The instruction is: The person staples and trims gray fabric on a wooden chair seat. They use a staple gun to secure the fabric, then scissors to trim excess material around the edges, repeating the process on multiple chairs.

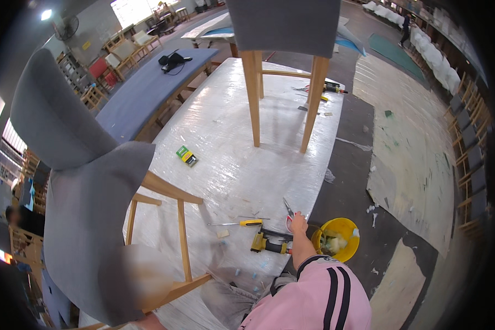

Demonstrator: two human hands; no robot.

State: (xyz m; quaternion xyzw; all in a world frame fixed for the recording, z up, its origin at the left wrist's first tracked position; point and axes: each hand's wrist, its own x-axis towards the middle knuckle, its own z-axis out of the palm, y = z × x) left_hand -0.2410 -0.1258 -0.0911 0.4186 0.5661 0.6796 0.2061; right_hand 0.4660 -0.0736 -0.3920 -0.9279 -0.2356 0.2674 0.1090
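Observation:
My right hand (298, 223) reaches out over the plastic-covered table (225, 181), its fingers closed on the red handles of a pair of scissors (288, 207). The blades point away from me. Beside my forearm lies a yellow and black staple gun (270, 242), and left of it a yellow-handled screwdriver (249, 223). My left hand (148, 322) shows only in part at the lower edge, next to the wooden frame of a grey upholstered chair (88, 220). That chair is tipped over at my left. The left fingers are hidden.
Another grey chair (283, 27) stands upright on the table's far part. A green and yellow box (187, 156) lies mid-table. Right of my arm is a yellow bucket (353, 230) with scraps. A blue-topped bench (148, 82) stands behind; chairs (470, 154) line the right side.

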